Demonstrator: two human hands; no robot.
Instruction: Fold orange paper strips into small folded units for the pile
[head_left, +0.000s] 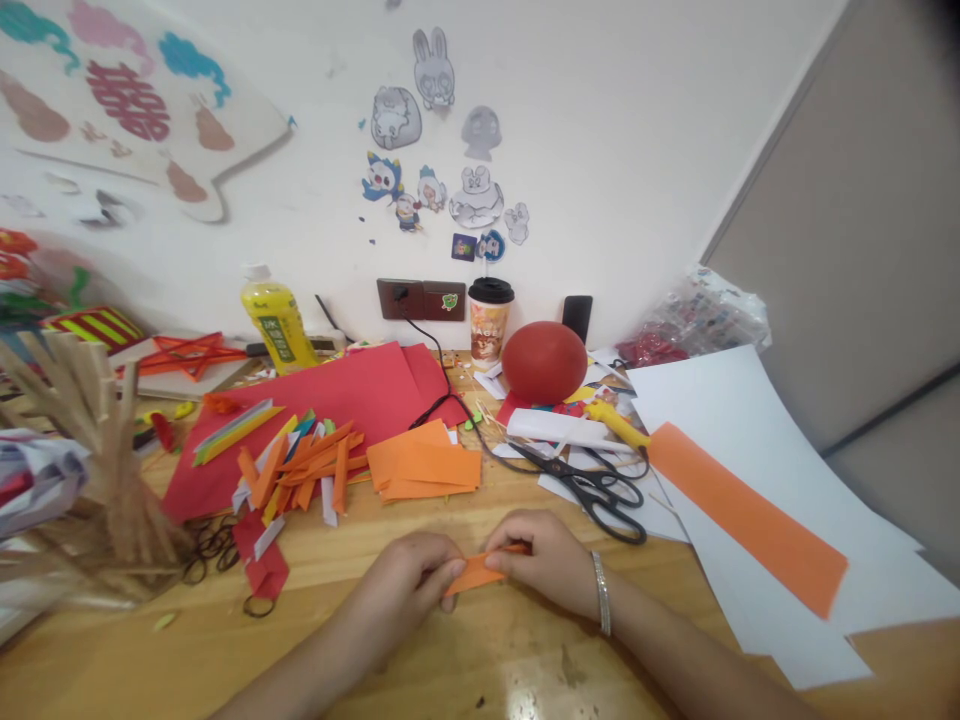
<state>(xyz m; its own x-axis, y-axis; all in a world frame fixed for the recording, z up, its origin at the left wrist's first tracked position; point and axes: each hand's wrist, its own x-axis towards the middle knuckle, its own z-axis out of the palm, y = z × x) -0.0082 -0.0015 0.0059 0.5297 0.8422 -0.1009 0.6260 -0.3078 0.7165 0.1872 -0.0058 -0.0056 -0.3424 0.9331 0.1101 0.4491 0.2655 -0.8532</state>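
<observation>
Part of the pinched orange strip (475,573) unseen behind fingers (448,573).

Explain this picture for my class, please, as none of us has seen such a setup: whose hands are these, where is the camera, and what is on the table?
There is no machine here. A person wears the camera on their head, so we look forward and down past their own arms.

Their left hand and right hand hold a small orange paper strip between them.

On the wooden table lie folded paper strips, flat orange paper pieces, large red paper and black scissors. To the right, a longer orange strip rests on white sheets. Near the wall are a yellow bottle, a lidded cup and a round red object.
</observation>
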